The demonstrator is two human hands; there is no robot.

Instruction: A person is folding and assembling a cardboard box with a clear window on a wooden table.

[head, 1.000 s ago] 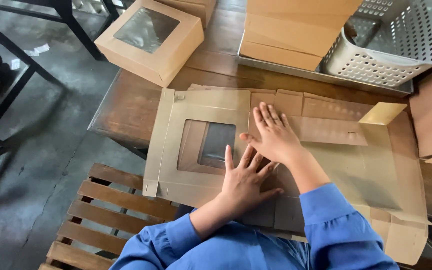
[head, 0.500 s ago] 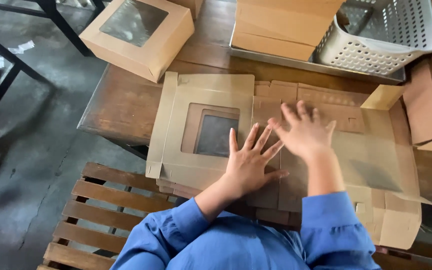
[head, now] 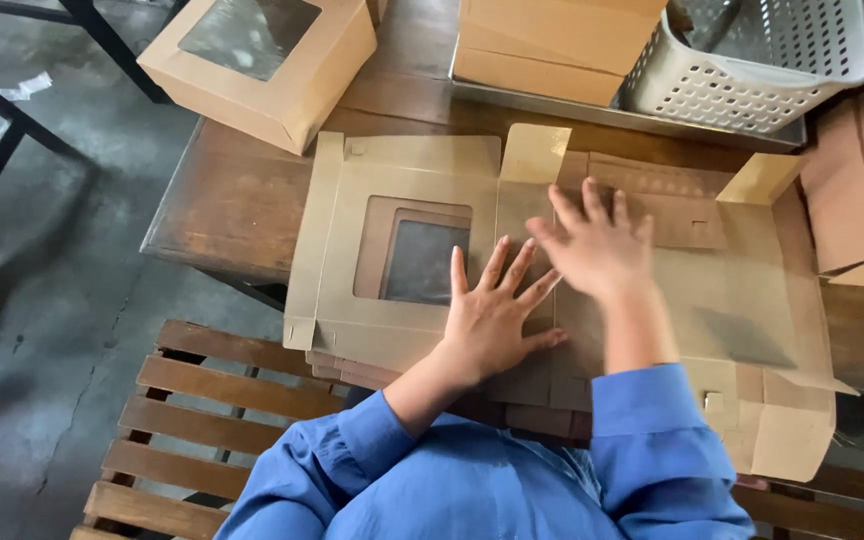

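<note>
Both hands are lying open and flat, fingers spread wide, gripping nothing. The left hand (head: 492, 320) is pressing palm-down on an unfolded kraft cardboard box blank (head: 407, 180) that is lying flat on a dark wooden table (head: 232, 200). Just off its fingertips to the left, the blank's square clear film window (head: 422, 260) is showing. The right hand (head: 602, 250) is sitting just beyond and to the right of the left one, also over the blank, and it is blurred, so whether it is touching the cardboard cannot be told. Further to the right of that hand, the blank's side flaps (head: 762, 178) are standing up slightly. More flat blanks are peeking out beneath the top one under the left wrist. Well beyond the left hand, at the table's far corner, an assembled windowed kraft box (head: 262, 65) is sitting. Beyond the right hand, a stack of plain cardboard boxes (head: 552, 45) and a white perforated plastic basket (head: 752, 60) are resting on a metal tray (head: 552, 100). Blue sleeves (head: 652, 440) are covering both forearms, above a slatted wooden bench (head: 202, 390).
</note>
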